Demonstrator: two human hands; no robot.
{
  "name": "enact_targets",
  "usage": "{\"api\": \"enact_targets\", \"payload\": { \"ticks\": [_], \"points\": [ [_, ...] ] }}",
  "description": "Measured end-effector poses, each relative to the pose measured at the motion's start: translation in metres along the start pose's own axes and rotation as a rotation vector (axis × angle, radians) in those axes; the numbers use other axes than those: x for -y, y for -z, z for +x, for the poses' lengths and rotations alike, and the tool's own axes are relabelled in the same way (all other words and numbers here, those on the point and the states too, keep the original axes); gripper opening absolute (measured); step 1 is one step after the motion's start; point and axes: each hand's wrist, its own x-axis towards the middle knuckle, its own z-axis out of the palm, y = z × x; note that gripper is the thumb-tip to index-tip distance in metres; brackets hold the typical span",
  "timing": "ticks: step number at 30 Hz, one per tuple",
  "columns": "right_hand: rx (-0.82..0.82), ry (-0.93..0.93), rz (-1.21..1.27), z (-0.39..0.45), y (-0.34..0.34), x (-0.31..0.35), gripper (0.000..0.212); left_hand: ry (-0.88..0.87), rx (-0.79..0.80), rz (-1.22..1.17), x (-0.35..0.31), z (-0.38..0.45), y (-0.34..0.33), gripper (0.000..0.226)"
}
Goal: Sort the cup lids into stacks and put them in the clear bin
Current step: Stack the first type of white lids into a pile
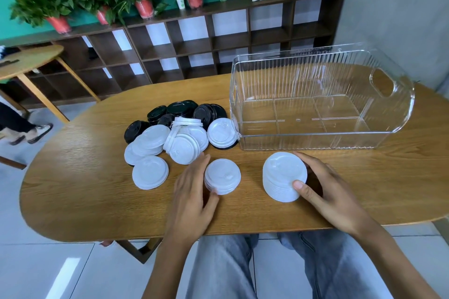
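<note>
The clear bin [320, 99] stands on the table [73, 196]. Directly in front of the bin, the right hand [325, 189] has its grip curled round the taller white lid stack [284, 176]. Left of that stack, the left hand [194, 192] cups the shorter white lid stack [222, 176], thumb touching its near edge. Left of the bin lies the unsorted pile [179, 128] of black and white lids.

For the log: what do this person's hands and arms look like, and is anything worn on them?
Both the left hand and the right hand are bare: no gloves, and no rings or watch visible. The forearms are uncovered as far as the frame shows, with no sleeve in view. Fingers have short, unpainted nails. Below, the legs wear light blue-grey jeans.
</note>
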Motion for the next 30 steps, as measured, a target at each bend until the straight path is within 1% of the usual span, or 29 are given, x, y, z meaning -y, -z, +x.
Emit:
{"api": "enact_targets", "payload": {
  "ticks": [2, 3, 6, 8, 11, 13, 15, 18, 22, 26, 30],
  "points": [
    [0.000, 0.004, -0.003, 0.000, 0.000, 0.001, 0.068, 0.016, -0.007, -0.001, -0.001, 0.000, 0.000, 0.060],
    [-0.001, 0.007, -0.006, 0.000, 0.000, 0.001, 0.068, 0.023, 0.004, 0.012, -0.001, 0.001, 0.000, 0.061],
    [-0.003, 0.004, -0.014, -0.001, 0.000, 0.002, 0.067, 0.045, 0.044, 0.055, -0.002, 0.005, 0.000, 0.074],
    [-0.008, 0.004, -0.018, -0.001, 0.000, 0.003, 0.064, 0.081, 0.060, 0.039, -0.001, 0.009, -0.001, 0.080],
    [-0.011, 0.002, -0.016, -0.001, 0.000, 0.004, 0.058, 0.127, 0.043, -0.026, 0.003, 0.009, -0.002, 0.075],
    [-0.008, -0.007, -0.018, -0.001, 0.001, 0.004, 0.061, 0.132, 0.019, -0.077, 0.006, 0.008, -0.002, 0.072],
    [-0.004, -0.009, -0.025, -0.001, 0.001, 0.005, 0.063, 0.117, 0.014, -0.106, 0.007, 0.007, -0.001, 0.073],
    [0.003, -0.010, -0.024, -0.001, 0.001, 0.005, 0.063, 0.118, 0.020, -0.044, 0.002, 0.009, -0.001, 0.071],
    [0.000, -0.011, -0.018, -0.002, 0.002, 0.006, 0.064, 0.168, 0.007, 0.039, -0.005, 0.011, -0.002, 0.084],
    [0.002, -0.009, -0.021, -0.002, 0.002, 0.007, 0.063, 0.190, 0.013, 0.056, 0.001, 0.012, -0.004, 0.080],
    [0.006, -0.010, -0.025, -0.002, 0.002, 0.006, 0.063, 0.176, 0.014, -0.006, 0.004, 0.010, -0.002, 0.082]
  ]
}}
